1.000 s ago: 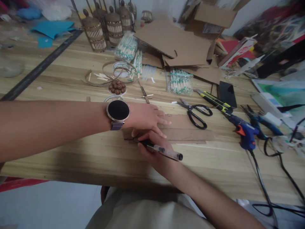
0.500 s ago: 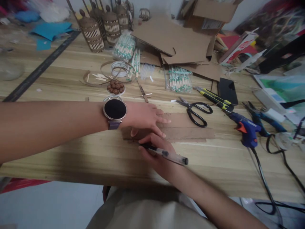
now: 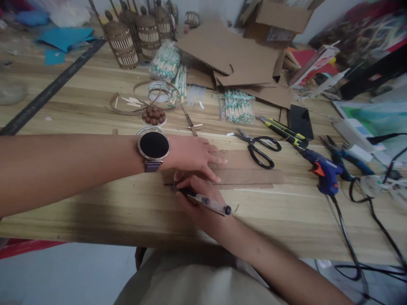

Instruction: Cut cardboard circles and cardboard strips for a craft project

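My left hand [image 3: 197, 156], with a watch [image 3: 154, 145] on its wrist, lies with fingers spread over a cardboard strip [image 3: 251, 176]. That strip rests on a wider cardboard piece [image 3: 237, 159], flat on the table. Below it, my right hand [image 3: 203, 199] is closed round a pen [image 3: 203, 200] with a black grip and a clear barrel. The pen's tip is at the lower edge of the cardboard, near its left end, beside my left thumb. A dark line runs along that edge. Black-handled scissors [image 3: 262, 148] lie partly over the wider piece.
On the right lie a utility knife [image 3: 284, 132], a blue glue gun [image 3: 327, 169] with its cable, and pliers [image 3: 346, 159]. Behind are a dish of brown balls [image 3: 154, 115], bagged sticks [image 3: 238, 106], large cardboard sheets [image 3: 235, 51] and small lantern-like models [image 3: 122, 44].
My right hand and the pen have moved left along the cardboard's lower edge. My left hand stays pressed in place. The view has shifted slightly.
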Available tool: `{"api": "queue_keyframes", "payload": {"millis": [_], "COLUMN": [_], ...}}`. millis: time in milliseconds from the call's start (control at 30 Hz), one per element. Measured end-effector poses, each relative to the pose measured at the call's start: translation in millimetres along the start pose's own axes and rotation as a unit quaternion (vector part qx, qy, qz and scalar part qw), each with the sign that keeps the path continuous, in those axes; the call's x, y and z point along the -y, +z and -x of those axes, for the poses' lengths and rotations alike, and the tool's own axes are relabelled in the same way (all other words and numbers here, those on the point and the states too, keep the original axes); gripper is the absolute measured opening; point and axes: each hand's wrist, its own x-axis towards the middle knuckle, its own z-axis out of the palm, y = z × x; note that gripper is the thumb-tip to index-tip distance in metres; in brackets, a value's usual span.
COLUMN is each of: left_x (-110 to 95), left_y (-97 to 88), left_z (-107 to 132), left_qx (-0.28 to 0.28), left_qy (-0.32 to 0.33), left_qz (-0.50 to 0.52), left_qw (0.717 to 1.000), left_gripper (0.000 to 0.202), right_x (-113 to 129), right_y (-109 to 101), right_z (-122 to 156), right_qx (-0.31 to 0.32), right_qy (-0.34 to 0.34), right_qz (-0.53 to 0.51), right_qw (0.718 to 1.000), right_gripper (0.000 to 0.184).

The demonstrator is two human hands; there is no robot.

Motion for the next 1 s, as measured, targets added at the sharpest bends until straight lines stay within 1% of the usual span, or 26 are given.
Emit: {"api": "queue_keyframes", "payload": {"millis": [100, 167, 233, 333, 433, 533, 600, 667, 733, 800, 900, 1000], "left_x": [3, 5, 7, 8, 7, 5, 5, 5, 5, 5, 5, 5], "left_y": [2.3, 3.8, 4.0, 1.4, -2.0, -4.0, -4.7, -5.1, -5.4, -5.7, -5.6, -3.3], "left_z": [0, -1, -2, -5, -5, -5, -5, -5, -6, -6, -5, -3], "left_qx": [0.017, 0.013, 0.015, 0.049, 0.075, 0.081, 0.091, 0.096, 0.092, 0.087, 0.085, 0.065], "left_qy": [0.091, 0.105, 0.104, 0.092, 0.077, 0.071, 0.072, 0.074, 0.075, 0.074, 0.076, 0.077], "left_qz": [-0.037, -0.041, -0.030, -0.020, -0.007, 0.004, -0.001, -0.003, 0.002, -0.002, -0.021, -0.015], "left_qw": [0.995, 0.994, 0.994, 0.994, 0.994, 0.994, 0.993, 0.993, 0.993, 0.993, 0.993, 0.995], "left_gripper": [0.081, 0.090, 0.096, 0.098, 0.103, 0.106, 0.106, 0.105, 0.103, 0.103, 0.102, 0.100], "right_x": [1, 1, 0, -3, -8, -15, -17, -15, -8, 1, 9, 7], "right_y": [-7, -16, -27, -46, -68, -95, -111, -119, -117, -103, -68, -34], "right_z": [0, 1, 4, 11, 20, 30, 36, 38, 36, 31, 19, 9], "right_qx": [0.005, 0.005, -0.004, -0.018, -0.031, -0.052, -0.076, -0.106, -0.121, -0.108, -0.069, -0.029], "right_qy": [0.005, 0.019, 0.044, 0.079, 0.105, 0.135, 0.149, 0.146, 0.127, 0.104, 0.079, 0.065], "right_qz": [0.000, 0.005, 0.014, 0.016, 0.028, 0.074, 0.119, 0.148, 0.143, 0.108, 0.027, -0.027], "right_qw": [1.000, 1.000, 0.999, 0.997, 0.994, 0.987, 0.979, 0.972, 0.974, 0.983, 0.994, 0.997], "right_gripper": [0.009, 0.008, 0.006, 0.002, 0.006, 0.012, 0.012, 0.011, 0.011, 0.011, 0.006, 0.004]}}
